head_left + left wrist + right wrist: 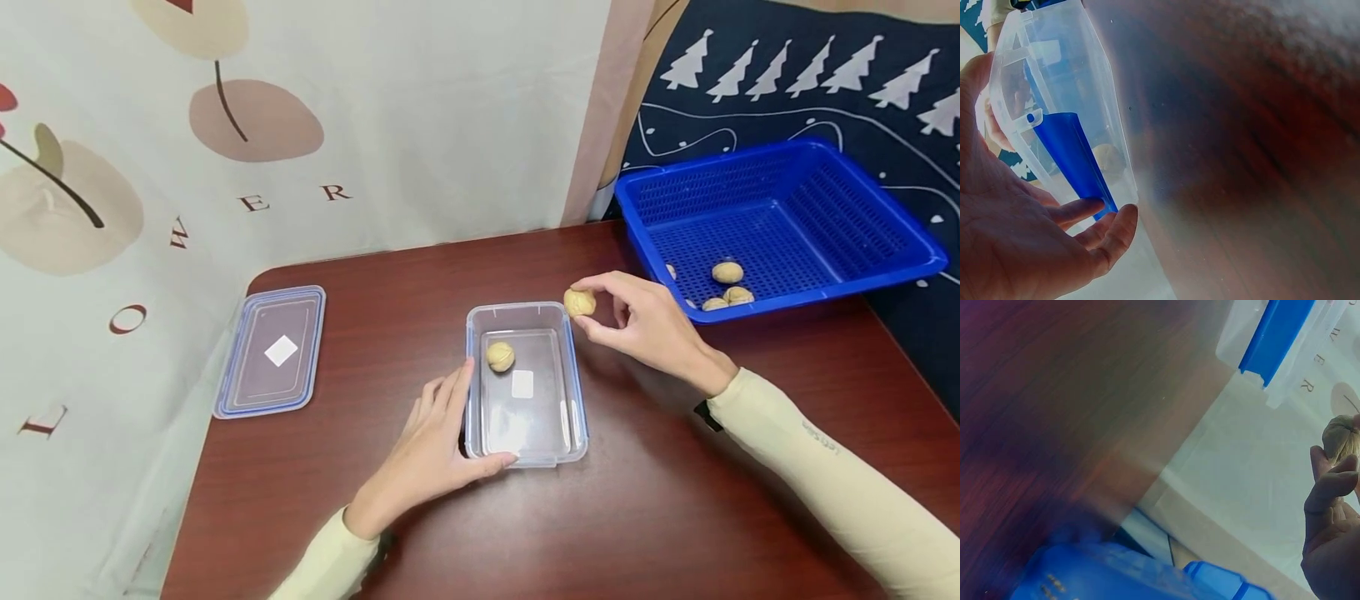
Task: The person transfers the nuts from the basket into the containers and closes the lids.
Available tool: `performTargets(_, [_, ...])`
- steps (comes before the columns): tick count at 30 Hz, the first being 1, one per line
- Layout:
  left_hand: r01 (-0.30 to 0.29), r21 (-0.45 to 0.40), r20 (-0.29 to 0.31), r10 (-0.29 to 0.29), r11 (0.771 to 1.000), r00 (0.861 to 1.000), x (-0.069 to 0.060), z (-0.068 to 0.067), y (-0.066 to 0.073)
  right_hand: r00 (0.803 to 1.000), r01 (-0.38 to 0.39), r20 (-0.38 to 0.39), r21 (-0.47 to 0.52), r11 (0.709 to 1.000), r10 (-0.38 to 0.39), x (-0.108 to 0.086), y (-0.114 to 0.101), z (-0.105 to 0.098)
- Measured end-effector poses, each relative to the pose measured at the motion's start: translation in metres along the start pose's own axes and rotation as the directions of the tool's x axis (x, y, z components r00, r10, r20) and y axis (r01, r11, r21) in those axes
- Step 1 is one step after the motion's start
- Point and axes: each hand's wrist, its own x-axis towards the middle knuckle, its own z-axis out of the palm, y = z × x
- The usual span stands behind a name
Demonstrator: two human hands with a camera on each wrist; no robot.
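Observation:
A walnut (pixel 580 302) is pinched between the thumb and fingertips of my right hand (pixel 641 325), just beyond the right rim of a clear plastic container (pixel 525 462). In the right wrist view the same walnut (pixel 1340 439) shows at the right edge. Another walnut (pixel 500 357) lies inside the container, toward its far left. My left hand (pixel 431 442) rests against the container's near left corner, fingers along the left side and thumb on the front rim. The left wrist view shows fingertips touching a blue side latch (pixel 1075 156).
A blue plastic basket (pixel 787 300) holding several walnuts (pixel 727 272) stands at the right, close to my right hand. The container's lid (pixel 272 350) lies flat on the brown table (pixel 375 333) at the left. A printed curtain (pixel 450 125) hangs behind the table.

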Motion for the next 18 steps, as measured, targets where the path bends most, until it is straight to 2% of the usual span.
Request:
performTargets(11, [-0.019,0.004,-0.008,0.019,1.0,1.0,0.002,0.001,-0.003,0.992,-0.007,0.129,0.041,0.999,0.002,0.006,-0.006,0.02])
performTargets(18, [-0.02,-0.002,0.004,0.02,1.0,1.0,0.0,0.003,-0.002,0.982,0.018,0.19,-0.011,1.0,-0.015,0.005,-0.008,0.032])
